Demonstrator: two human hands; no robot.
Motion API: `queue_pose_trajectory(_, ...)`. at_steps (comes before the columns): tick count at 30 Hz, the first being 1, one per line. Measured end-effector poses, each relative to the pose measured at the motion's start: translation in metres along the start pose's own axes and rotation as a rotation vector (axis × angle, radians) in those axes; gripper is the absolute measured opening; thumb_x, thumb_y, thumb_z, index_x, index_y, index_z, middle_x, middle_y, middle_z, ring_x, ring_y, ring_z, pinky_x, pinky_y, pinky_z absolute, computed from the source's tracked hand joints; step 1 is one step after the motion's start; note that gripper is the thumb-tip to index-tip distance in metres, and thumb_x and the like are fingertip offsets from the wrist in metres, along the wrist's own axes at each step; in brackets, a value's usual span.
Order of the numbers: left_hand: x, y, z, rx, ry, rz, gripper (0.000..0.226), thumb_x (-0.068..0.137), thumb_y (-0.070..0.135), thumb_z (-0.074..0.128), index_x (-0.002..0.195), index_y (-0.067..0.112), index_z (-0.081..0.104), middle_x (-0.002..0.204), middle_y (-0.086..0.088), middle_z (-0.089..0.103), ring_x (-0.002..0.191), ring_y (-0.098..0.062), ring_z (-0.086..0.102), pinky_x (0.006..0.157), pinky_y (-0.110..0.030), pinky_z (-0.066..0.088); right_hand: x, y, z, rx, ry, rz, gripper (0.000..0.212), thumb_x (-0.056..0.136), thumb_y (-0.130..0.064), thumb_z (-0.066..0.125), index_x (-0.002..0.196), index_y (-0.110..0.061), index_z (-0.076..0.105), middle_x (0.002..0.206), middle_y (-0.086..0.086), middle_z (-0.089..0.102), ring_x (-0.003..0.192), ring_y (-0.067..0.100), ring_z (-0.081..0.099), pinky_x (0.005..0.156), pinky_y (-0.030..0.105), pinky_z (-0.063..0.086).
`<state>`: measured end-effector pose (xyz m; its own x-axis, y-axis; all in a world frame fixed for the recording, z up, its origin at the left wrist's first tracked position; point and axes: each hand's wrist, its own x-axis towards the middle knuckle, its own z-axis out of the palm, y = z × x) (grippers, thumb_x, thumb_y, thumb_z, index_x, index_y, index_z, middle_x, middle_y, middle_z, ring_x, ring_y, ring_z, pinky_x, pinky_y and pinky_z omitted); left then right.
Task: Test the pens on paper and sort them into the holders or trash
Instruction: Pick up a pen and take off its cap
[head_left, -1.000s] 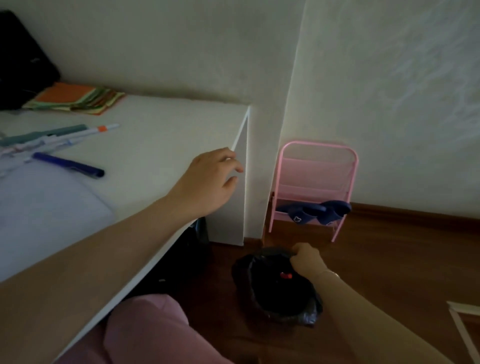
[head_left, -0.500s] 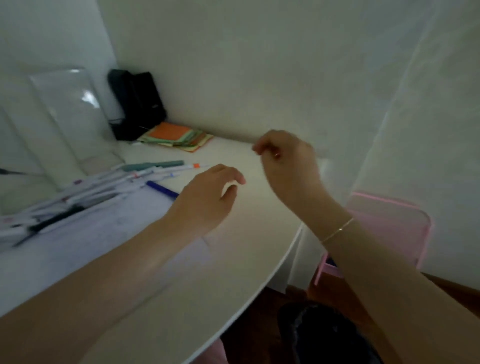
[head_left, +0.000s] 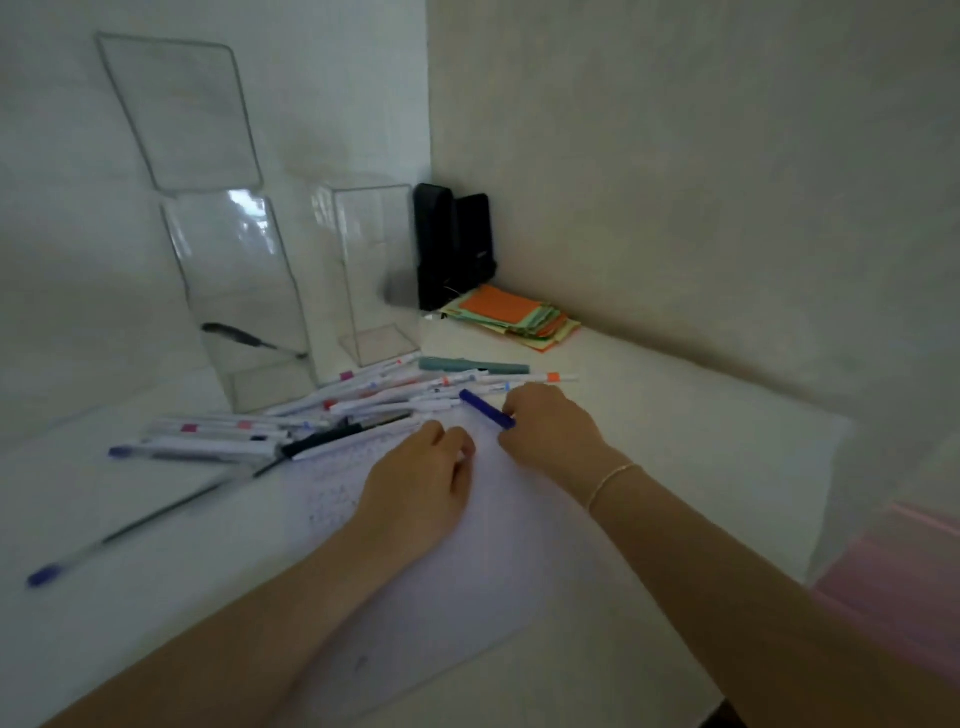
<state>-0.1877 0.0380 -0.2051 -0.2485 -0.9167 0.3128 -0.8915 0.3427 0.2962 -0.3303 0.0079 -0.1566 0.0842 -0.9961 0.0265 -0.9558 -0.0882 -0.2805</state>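
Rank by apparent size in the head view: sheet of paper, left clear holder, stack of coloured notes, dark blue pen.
1. Sheet of paper, though nearest the camera.
2. Left clear holder.
3. Stack of coloured notes.
4. Dark blue pen, which the right hand touches.

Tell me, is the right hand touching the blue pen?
Touching. The head view shows the right hand with its fingers curled on the near end of the blue pen, with no gap between them.
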Motion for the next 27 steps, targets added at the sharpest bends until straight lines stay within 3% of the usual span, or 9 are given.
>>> queue_pose_trajectory(3,0.004,0.001,-0.01,-0.112,-0.034,-0.088,0.017,0.095,0.034,0.042,0.106,0.027,0.053,0.092,0.007,0.055,0.079,-0.01,0.054,0.07,-0.024,0.045,-0.002,-0.004,-0.02,0.328,0.037,0.029,0.027,0.086,-0.018,0.058,0.112,-0.01,0.064,0.097,0.008,0.063,0.073,0.018,0.058,0.062,0.021,0.05)
queue_pose_trajectory(5,0.009,0.002,-0.019,-0.332,-0.024,-0.178,0.021,0.095,0.039,0.043,0.096,0.023,0.057,0.085,0.005,0.06,0.076,-0.011,0.057,0.068,-0.027,0.045,-0.011,-0.008,-0.033,0.621,-0.041,0.054,0.024,0.086,-0.012,0.059,0.109,-0.01,0.066,0.082,0.007,0.063,0.062,0.015,0.054,0.052,0.018,0.045)
queue_pose_trajectory(8,0.017,0.005,-0.034,-0.903,0.044,-0.335,0.026,0.096,0.034,0.043,0.09,0.016,0.062,0.081,-0.001,0.065,0.077,-0.017,0.061,0.07,-0.029,0.048,-0.023,-0.017,-0.04,0.88,-0.191,0.067,0.027,0.084,-0.003,0.06,0.11,-0.008,0.066,0.083,0.009,0.067,0.069,0.015,0.062,0.064,0.023,0.052)
queue_pose_trajectory(10,0.022,0.005,-0.044,-1.109,0.06,-0.392,0.023,0.095,0.032,0.047,0.09,0.018,0.064,0.086,-0.001,0.068,0.082,-0.016,0.064,0.073,-0.03,0.05,-0.027,-0.023,-0.038,0.93,-0.248,0.055,0.029,0.084,-0.002,0.06,0.111,-0.009,0.063,0.091,0.01,0.068,0.072,0.015,0.067,0.067,0.024,0.055)
queue_pose_trajectory(14,0.016,0.007,-0.057,-0.99,0.032,-0.249,0.021,0.095,0.029,0.048,0.104,0.02,0.065,0.092,0.005,0.069,0.086,-0.008,0.066,0.071,-0.019,0.054,-0.033,-0.032,-0.033,0.903,-0.332,-0.017,0.03,0.082,-0.001,0.064,0.112,-0.005,0.06,0.101,0.013,0.069,0.086,0.021,0.07,0.075,0.026,0.057)
queue_pose_trajectory(16,0.008,0.011,-0.062,-0.969,-0.055,-0.206,0.027,0.096,0.034,0.043,0.112,0.023,0.061,0.096,0.001,0.069,0.084,-0.01,0.068,0.072,-0.023,0.057,-0.035,-0.034,-0.033,0.836,-0.304,-0.088,0.025,0.079,-0.006,0.068,0.104,-0.005,0.066,0.09,0.01,0.071,0.08,0.017,0.067,0.067,0.022,0.052)
queue_pose_trajectory(19,-0.002,0.015,-0.072,-1.092,-0.268,-0.236,0.036,0.096,0.042,0.036,0.118,0.021,0.055,0.096,-0.009,0.069,0.079,-0.021,0.069,0.068,-0.032,0.058,-0.034,-0.035,-0.031,0.962,-0.227,-0.086,0.015,0.076,-0.004,0.069,0.09,0.0,0.067,0.069,0.009,0.064,0.061,0.015,0.055,0.054,0.02,0.043)
queue_pose_trajectory(23,-0.003,0.004,-0.08,-1.0,-0.347,-0.133,0.041,0.097,0.045,0.032,0.107,0.014,0.056,0.067,-0.002,0.063,0.048,-0.014,0.043,0.044,-0.022,0.034,-0.035,-0.037,-0.026,1.166,-0.232,0.014,0.021,0.082,-0.012,0.066,0.093,0.006,0.064,0.07,0.011,0.063,0.051,0.012,0.049,0.046,0.019,0.042)
queue_pose_trajectory(27,-0.002,-0.003,-0.08,-0.903,-0.44,-0.097,0.024,0.099,0.036,0.037,0.094,0.022,0.055,0.057,0.01,0.047,0.044,-0.004,0.035,0.045,-0.018,0.029,-0.035,-0.041,-0.022,1.311,-0.163,0.084,0.024,0.086,-0.015,0.064,0.097,0.006,0.067,0.066,0.009,0.062,0.047,0.012,0.052,0.045,0.021,0.045)
